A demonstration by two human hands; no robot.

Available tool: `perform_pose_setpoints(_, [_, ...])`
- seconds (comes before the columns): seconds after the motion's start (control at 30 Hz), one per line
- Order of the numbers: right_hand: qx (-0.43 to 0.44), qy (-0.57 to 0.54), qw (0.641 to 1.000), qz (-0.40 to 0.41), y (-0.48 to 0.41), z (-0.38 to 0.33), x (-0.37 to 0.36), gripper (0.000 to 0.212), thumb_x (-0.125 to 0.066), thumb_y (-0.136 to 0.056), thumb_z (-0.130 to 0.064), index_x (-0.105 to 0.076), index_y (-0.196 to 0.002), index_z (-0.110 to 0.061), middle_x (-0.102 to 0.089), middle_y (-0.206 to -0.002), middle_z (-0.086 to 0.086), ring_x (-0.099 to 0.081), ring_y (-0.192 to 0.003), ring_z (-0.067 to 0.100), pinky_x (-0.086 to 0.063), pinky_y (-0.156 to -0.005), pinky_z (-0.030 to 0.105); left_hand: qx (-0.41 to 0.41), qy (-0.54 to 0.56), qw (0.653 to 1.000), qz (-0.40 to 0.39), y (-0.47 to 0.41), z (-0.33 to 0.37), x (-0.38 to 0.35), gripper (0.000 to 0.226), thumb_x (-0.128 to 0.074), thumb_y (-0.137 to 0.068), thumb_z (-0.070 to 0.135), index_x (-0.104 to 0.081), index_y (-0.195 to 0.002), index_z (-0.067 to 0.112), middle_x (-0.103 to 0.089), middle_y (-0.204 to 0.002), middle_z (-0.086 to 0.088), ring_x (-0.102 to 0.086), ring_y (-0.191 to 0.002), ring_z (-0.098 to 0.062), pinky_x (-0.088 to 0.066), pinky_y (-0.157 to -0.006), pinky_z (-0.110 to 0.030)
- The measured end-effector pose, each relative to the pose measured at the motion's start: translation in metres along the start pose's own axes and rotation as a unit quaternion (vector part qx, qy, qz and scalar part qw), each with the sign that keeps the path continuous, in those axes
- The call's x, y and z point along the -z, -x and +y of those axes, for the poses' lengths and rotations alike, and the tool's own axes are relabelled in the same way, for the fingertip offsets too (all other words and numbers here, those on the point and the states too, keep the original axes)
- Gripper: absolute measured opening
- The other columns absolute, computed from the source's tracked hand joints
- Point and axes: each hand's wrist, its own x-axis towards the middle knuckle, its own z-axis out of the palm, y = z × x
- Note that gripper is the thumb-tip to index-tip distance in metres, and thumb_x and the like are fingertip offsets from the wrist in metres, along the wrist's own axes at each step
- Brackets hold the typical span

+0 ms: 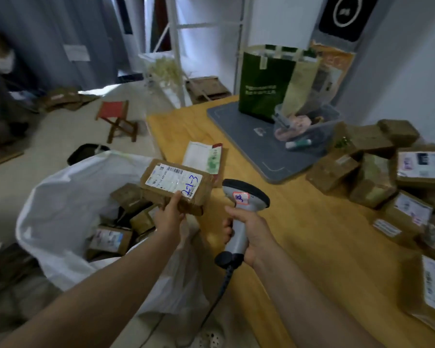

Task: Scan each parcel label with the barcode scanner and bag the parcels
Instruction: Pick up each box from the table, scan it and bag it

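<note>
My left hand grips a brown cardboard parcel by its near edge, thumb on top beside the white label with blue handwriting. The parcel is held above the rim of a large white bag that stands on the floor to the left of the table, with several brown parcels inside it. My right hand holds the grey barcode scanner by its handle, its black-rimmed head just to the right of the parcel. A dark cable hangs down from the handle.
A wooden table carries a pile of labelled brown parcels on the right, a grey mat, a green bag and a clear tub. A flat paper packet lies near the table's left edge. A red stool stands on the floor.
</note>
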Motion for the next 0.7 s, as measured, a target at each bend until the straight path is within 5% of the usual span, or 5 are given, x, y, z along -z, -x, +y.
perform_pose_setpoints(0.17, [-0.044,0.051,0.997,-0.032,-0.023,0.025,-0.034,0.014,-0.071,-0.078,-0.007,-0.057,-0.075,-0.007,-0.055,-0.059,0.009,-0.047,-0.047,0.018,-0.041,-0.048,0.028,0.06,0.065,0.991,0.101,-0.037,0.021,0.07,0.061,-0.073,-0.082,0.033,-0.047,-0.132,0.01,-0.061,-0.124,-0.011,-0.066,-0.101,-0.029,-0.056,-0.086,-0.045])
perform_pose_setpoints(0.3, [-0.056,0.054,0.997,-0.022,-0.032,0.03,-0.038,0.013,-0.071,-0.078,-0.007,-0.058,-0.077,-0.007,-0.055,-0.059,0.009,-0.047,-0.047,0.018,-0.041,-0.048,0.028,0.054,0.028,0.993,0.102,-0.05,0.028,0.089,0.052,-0.056,-0.095,0.031,-0.042,-0.14,0.008,-0.052,-0.138,-0.007,-0.054,-0.125,-0.024,-0.048,-0.094,-0.031])
perform_pose_setpoints(0.43, [-0.044,0.041,0.998,0.028,-0.035,0.022,-0.017,0.013,-0.071,-0.078,-0.008,-0.059,-0.075,-0.007,-0.056,-0.056,0.007,-0.049,-0.043,0.017,-0.042,-0.046,0.026,0.085,-0.038,0.994,0.053,-0.047,0.022,0.059,0.053,-0.059,-0.088,0.043,-0.05,-0.132,0.014,-0.051,-0.139,-0.008,-0.051,-0.123,-0.026,-0.044,-0.092,-0.036])
perform_pose_setpoints(0.53, [-0.028,0.002,0.997,0.068,-0.028,0.013,0.011,0.014,-0.07,-0.081,-0.007,-0.057,-0.073,-0.007,-0.055,-0.056,0.008,-0.048,-0.042,0.016,-0.042,-0.046,0.025,0.02,-0.169,0.985,0.0,-0.033,0.004,0.009,0.053,-0.056,-0.09,0.039,-0.051,-0.133,0.009,-0.053,-0.135,-0.012,-0.054,-0.118,-0.032,-0.045,-0.096,-0.039])
perform_pose_setpoints(0.7, [0.03,-0.086,0.98,0.176,-0.004,-0.004,0.077,0.016,-0.067,-0.084,-0.006,-0.058,-0.071,-0.003,-0.055,-0.054,0.008,-0.048,-0.041,0.017,-0.041,-0.045,0.025,-0.092,-0.338,0.923,-0.158,0.038,-0.036,-0.088,0.059,-0.056,-0.094,0.031,-0.036,-0.146,0.012,-0.043,-0.145,-0.008,-0.046,-0.128,-0.027,-0.041,-0.103,-0.04])
